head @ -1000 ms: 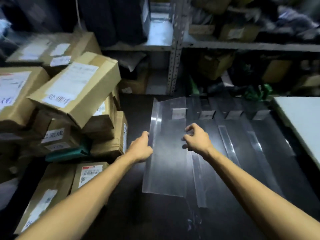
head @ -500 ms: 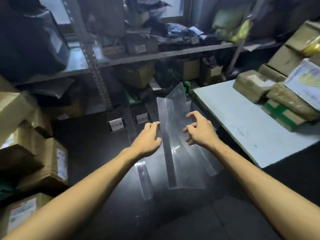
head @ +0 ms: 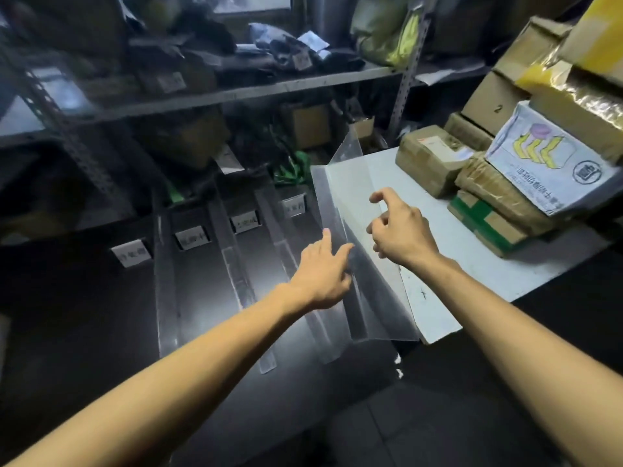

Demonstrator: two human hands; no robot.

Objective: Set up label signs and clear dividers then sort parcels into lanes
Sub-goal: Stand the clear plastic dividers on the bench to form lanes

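Table top (head: 101, 315): black, smooth, dully reflective. A second ago I was looking at its left end beside a carton stack; my view has since swung to its right end.
White board (head: 472, 264): flat, matt, pale slab at 3 o'clock, set against the black top. It came into view with that swing.
Parcels (head: 428, 163): brown cartons, some taped or wrapped in crinkled film, plus one printed white mailer, stacked on the board at 2 o'clock. I judge none are sorted yet.
Clear divider (head: 377, 298): thin, glossy, see-through plastic folded lengthwise into a fin with flat wings. It has been carried from the left end to just right of centre and is now tilted, its near corner overlapping the board's edge at 4 o'clock. I judge it is the last lane wall, meant for the right of the rightmost sign.
Laid dividers (head: 165, 281): three matching strips, as far as I can count, lying from 9 o'clock towards centre.
Left hand (head: 320, 274): thumb in front, fingers hazy behind the sheet, pinching the fold.
Right hand (head: 401, 237): fingers spread and half curled at the right wing. I cannot tell whether they grip.
Label signs (head: 129, 252): four small white cards from 10 to 12 o'clock, their writing blurred.
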